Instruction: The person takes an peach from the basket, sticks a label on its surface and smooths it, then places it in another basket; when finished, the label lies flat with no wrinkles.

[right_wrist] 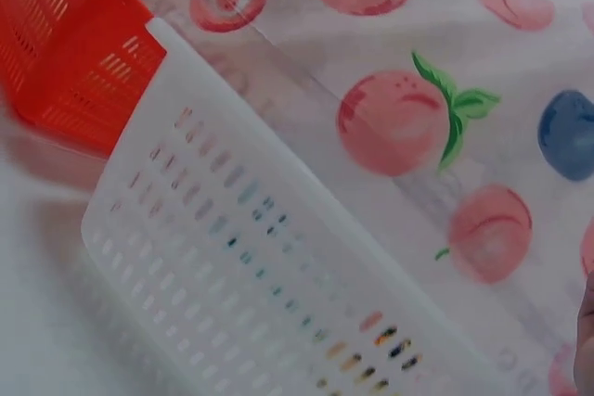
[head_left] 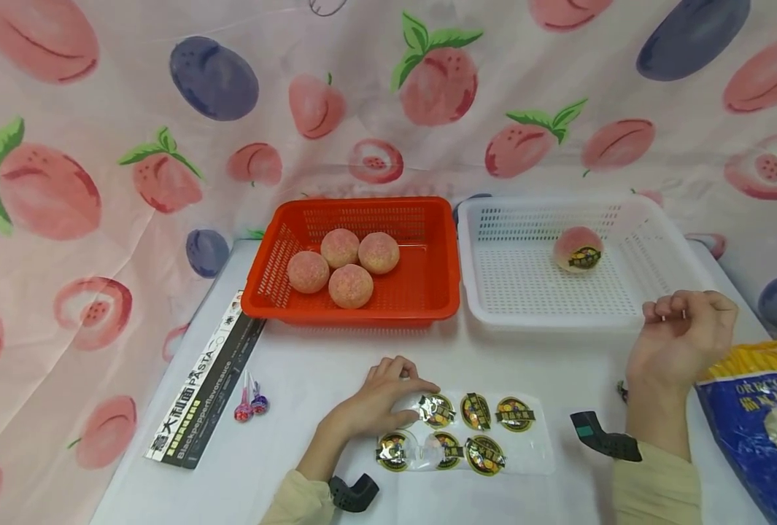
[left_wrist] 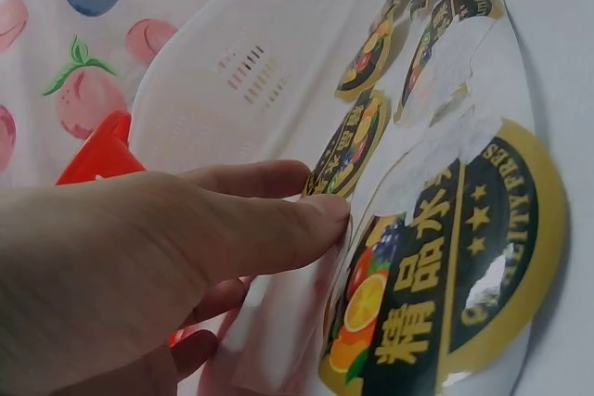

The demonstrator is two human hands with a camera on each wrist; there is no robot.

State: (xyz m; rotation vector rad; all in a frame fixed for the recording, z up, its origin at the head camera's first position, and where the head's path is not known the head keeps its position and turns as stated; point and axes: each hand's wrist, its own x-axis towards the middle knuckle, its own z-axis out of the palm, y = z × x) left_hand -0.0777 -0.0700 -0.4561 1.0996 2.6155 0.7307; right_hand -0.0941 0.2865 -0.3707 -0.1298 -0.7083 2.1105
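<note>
A clear sheet of round black-and-gold fruit stickers [head_left: 486, 454] lies on the white table. My left hand [head_left: 376, 401] is at its upper left corner, thumb and index finger resting on either side of one sticker [left_wrist: 418, 275]. Over the front right corner of the white basket [head_left: 513, 317], my right hand [head_left: 680, 339] is raised with loosely curled fingers and nothing in them. Inside that basket sits one peach [head_left: 570, 240] with a sticker on its front. Only a sliver of the right hand shows at the edge of the right wrist view.
A red basket [head_left: 355, 315] holding several peaches [head_left: 351, 286] stands left of the white one. Left of it lie a pasta box [head_left: 207, 386] and two lollipops [head_left: 252, 406]. A blue and yellow bag [head_left: 756, 415] lies at the right edge. Behind hangs a fruit-print cloth [head_left: 375, 87].
</note>
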